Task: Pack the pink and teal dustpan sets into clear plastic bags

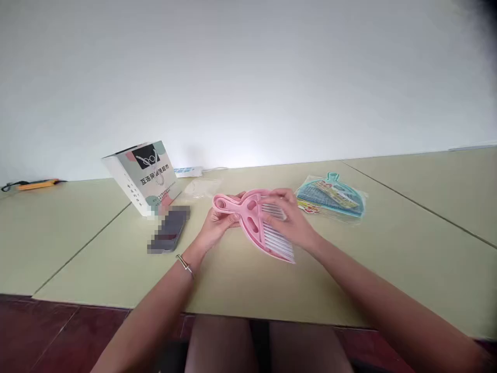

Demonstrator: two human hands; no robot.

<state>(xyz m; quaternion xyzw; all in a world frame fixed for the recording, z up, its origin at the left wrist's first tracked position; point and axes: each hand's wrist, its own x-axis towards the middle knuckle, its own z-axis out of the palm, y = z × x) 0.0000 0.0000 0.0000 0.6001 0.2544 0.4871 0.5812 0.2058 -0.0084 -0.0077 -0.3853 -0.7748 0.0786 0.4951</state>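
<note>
A pink mini dustpan and brush set (253, 220) is held above the table, brush nested in the pan, with its pale bristles pointing right. My left hand (219, 221) is closed round the handle end, thumb on the near side. On the bristle side, my right hand (289, 217) grips the brush, fingers over the bristles and part of them hidden. To the right, a teal dustpan and brush set (332, 197) lies on the table in clear wrapping.
A printed paper bag (143, 178) stands at the back left, with a dark phone (170, 230) in front of it. Clear plastic wrap (202, 187) and a white-and-blue packet (188, 171) lie by the wall. An orange tool (39, 184) is at far left.
</note>
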